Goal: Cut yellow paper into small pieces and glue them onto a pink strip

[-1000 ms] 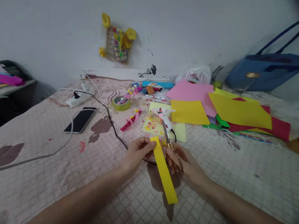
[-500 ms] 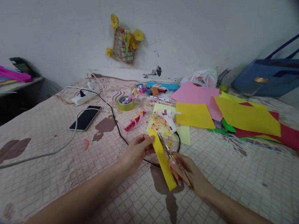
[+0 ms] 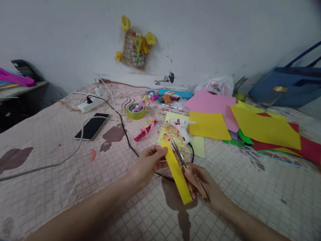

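Between thumb and fingers, my left hand [image 3: 150, 164] pinches the top end of a yellow paper strip [image 3: 179, 179], which slants down toward the lower right. My right hand [image 3: 204, 184] is wrapped round the handles of a pair of metal scissors [image 3: 180, 156]. The blades point up and away, just right of the strip's upper part. Beyond both hands, a white glue gun [image 3: 181, 128] lies on a pale yellow sheet [image 3: 198, 145] strewn with small coloured paper scraps [image 3: 166, 135].
Yellow sheets [image 3: 208, 125] and a pink sheet [image 3: 212, 101] lie at right, near white strings [image 3: 250, 155] and a blue bag [image 3: 289, 85]. To the left are a tape roll [image 3: 136, 113], a phone [image 3: 92, 127], a power strip [image 3: 91, 103] and a black cord [image 3: 127, 138].
The scissors and my right hand have shifted slightly to the right, and the blade tips now stand a little farther from the strip. My left hand keeps its pinch on the strip.
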The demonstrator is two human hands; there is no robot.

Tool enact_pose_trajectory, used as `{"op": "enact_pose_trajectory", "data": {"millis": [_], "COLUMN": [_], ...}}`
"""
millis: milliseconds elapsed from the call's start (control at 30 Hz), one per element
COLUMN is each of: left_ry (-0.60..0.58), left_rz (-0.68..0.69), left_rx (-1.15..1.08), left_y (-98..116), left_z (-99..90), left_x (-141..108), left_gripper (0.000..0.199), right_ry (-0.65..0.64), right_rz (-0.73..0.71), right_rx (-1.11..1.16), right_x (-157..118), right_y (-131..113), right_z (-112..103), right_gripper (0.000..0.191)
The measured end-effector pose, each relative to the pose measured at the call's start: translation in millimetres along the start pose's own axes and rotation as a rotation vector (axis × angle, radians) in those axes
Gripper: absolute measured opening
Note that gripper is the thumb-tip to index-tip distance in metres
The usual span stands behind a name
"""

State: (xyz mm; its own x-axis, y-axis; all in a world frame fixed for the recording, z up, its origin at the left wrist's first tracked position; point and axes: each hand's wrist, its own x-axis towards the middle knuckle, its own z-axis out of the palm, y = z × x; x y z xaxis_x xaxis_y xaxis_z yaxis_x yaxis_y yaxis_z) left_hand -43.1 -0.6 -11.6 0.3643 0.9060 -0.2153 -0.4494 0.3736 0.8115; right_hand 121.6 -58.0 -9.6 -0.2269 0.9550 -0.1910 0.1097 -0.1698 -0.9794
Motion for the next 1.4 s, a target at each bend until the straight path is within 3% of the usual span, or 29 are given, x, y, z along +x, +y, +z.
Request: {"op": "enact_pose_trajectory", "data": {"millis": [233,300,333,433,533,633,700,767,833,933,1133,1233,1400], "left_ry": [0.07,0.095,0.063,-0.241,-0.448,-0.523,-0.468,-0.319,-0.205,-0.195,-0.188,-0.079,0.071], "left_rz": [0.32,0.496,0.578,0.66,0.525,0.443,0.485,0.511,0.412,0.186,0.039,0.058,0.212], "left_rx": [0.348,0.48,0.596,0.84,0.931,0.923,0.877,0.791,0.692,0.616,0.563,0.484,0.375], "left_y": [11.8,16.6,18.1,17.0,10.5,5.8,4.6,3.1,0.0,-7.6,-13.6,-6.0,8.0], "left_z": [3.4,5.2,5.7,5.6,5.0,7.0,10.2,14.1,17.5,18.9,12.7,11.0,6.1], "left_x": [-6.1,-15.4,-20.5,-31.5,-33.2,-32.1,-32.9,-34.0,-33.4,-28.0,-17.0,-13.1,-4.8], "left_gripper": [0.022,0.017,0.013,0.011,0.016,0.017,0.019,0.02,0.017,0.018,0.025,0.026,0.023], "right_ry": [0.112,0.097,0.09,0.089,0.115,0.197,0.245,0.281,0.31,0.319,0.259,0.208,0.053], "right_rz": [-0.09,-0.119,-0.134,-0.163,-0.161,-0.154,-0.16,-0.184,-0.223,-0.257,-0.233,-0.226,-0.176], "right_rx": [0.107,0.141,0.163,0.224,0.271,0.284,0.259,0.216,0.161,0.067,0.054,0.047,0.052], "right_x": [1.3,0.5,0.1,0.0,1.9,5.0,6.8,8.1,8.8,9.5,9.7,5.1,-6.2], "right_y": [-4.7,-4.7,-4.7,-6.3,-9.1,-9.5,-7.6,-4.5,-1.4,1.2,-1.7,-3.5,-3.0], "right_z": [-5.7,-7.3,-7.7,-8.0,-8.9,-11.2,-12.8,-14.0,-14.6,-14.6,-11.6,-7.3,3.4], "right_gripper": [0.04,0.034,0.032,0.026,0.022,0.02,0.019,0.019,0.019,0.019,0.023,0.028,0.036]}}
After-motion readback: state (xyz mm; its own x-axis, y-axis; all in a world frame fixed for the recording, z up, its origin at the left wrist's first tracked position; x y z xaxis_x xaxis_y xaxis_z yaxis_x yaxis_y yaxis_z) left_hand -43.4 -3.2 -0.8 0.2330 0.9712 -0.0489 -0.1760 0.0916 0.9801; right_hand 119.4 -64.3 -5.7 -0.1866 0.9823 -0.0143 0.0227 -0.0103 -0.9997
